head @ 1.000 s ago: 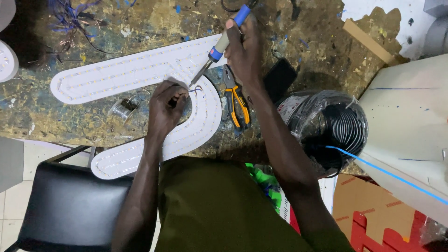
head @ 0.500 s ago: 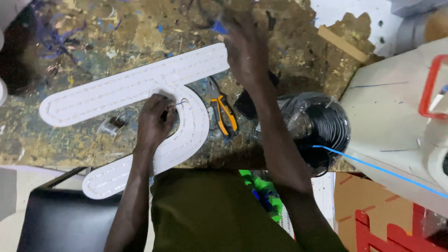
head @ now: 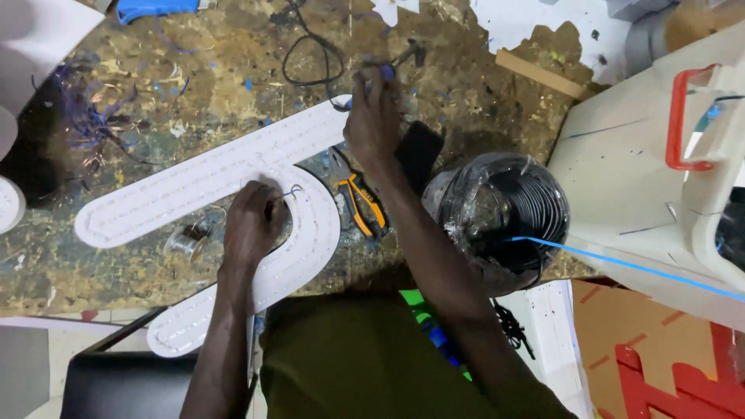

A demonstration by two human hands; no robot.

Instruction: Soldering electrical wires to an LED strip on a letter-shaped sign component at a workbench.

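- White plastic sign letter (head: 233,174), studded with rows of small dots, lies flat on the stained, paint-flecked desk (head: 194,70), its curved leg reaching past the near edge.
- Left hand (head: 252,221) rests on the letter's curve, fingers pinched on a thin wire (head: 292,191).
- Right hand (head: 372,124) is clenched around a blue-handled tool (head: 386,72) at the letter's upper end; what kind of tool, I cannot tell.
- Orange-handled pliers (head: 363,203) lie just beside the curve.
- Coil of black cable (head: 497,217), wrapped in clear film, sits right of the forearm.
- Small solder spool (head: 185,244) lies near the left wrist.
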